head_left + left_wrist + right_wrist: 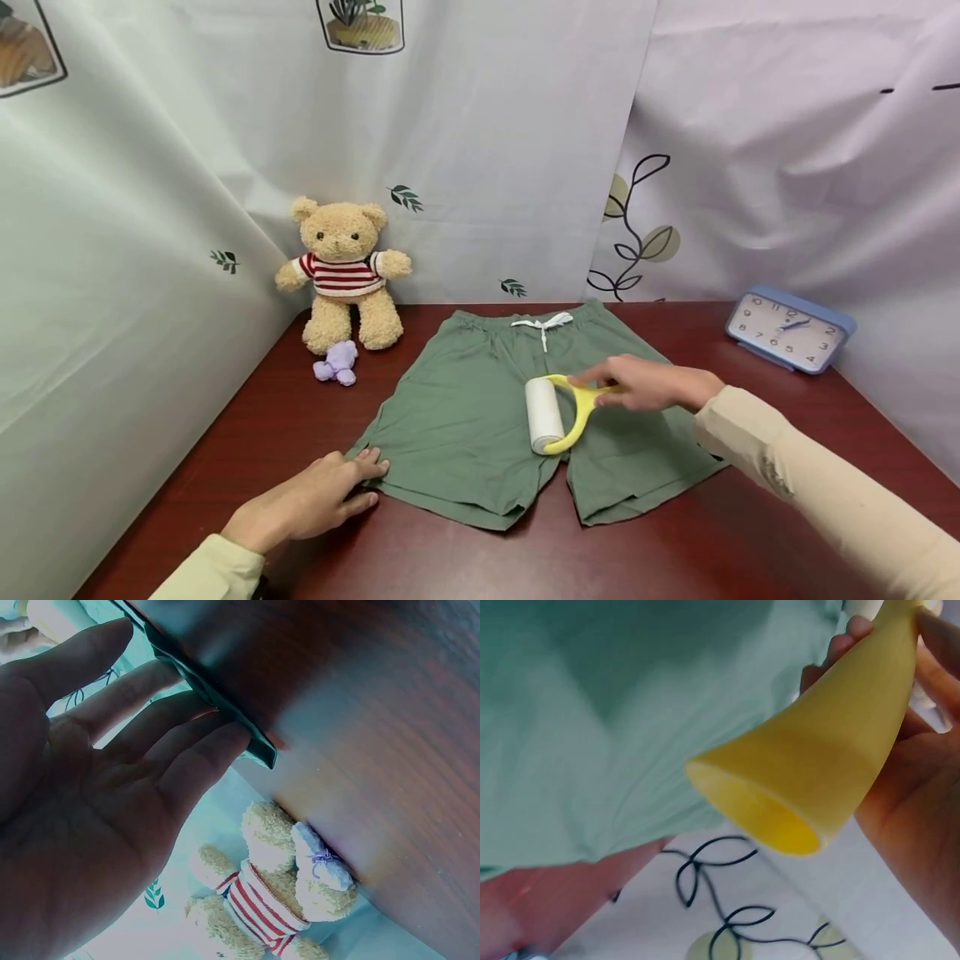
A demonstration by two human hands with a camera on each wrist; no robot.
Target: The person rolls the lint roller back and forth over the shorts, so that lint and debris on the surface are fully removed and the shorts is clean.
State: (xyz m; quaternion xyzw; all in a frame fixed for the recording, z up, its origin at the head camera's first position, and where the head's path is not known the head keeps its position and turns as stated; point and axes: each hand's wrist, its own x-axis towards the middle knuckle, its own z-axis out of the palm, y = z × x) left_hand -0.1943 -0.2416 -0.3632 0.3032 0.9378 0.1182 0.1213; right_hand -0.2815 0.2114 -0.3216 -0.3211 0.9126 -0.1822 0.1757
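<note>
Green drawstring shorts [457,408] lie spread on the table, waistband toward the back wall. My right hand [637,383] grips the yellow handle of a lint roller [544,415], whose white roll lies against the shorts near the crotch. The right wrist view shows the handle's hollow end [780,802] with fingers and thumb around it. My left hand [307,500] rests at the lower left corner of the shorts, fingers extended on the hem. In the left wrist view the fingertips of the left hand [112,772] touch the cloth edge [255,746].
A teddy bear [343,275] in a striped sweater sits at the back left, a small purple toy [337,363] before it. At the right stands a blue alarm clock [791,328]. Patterned white cloth [480,150] hangs behind the dark red table [442,567].
</note>
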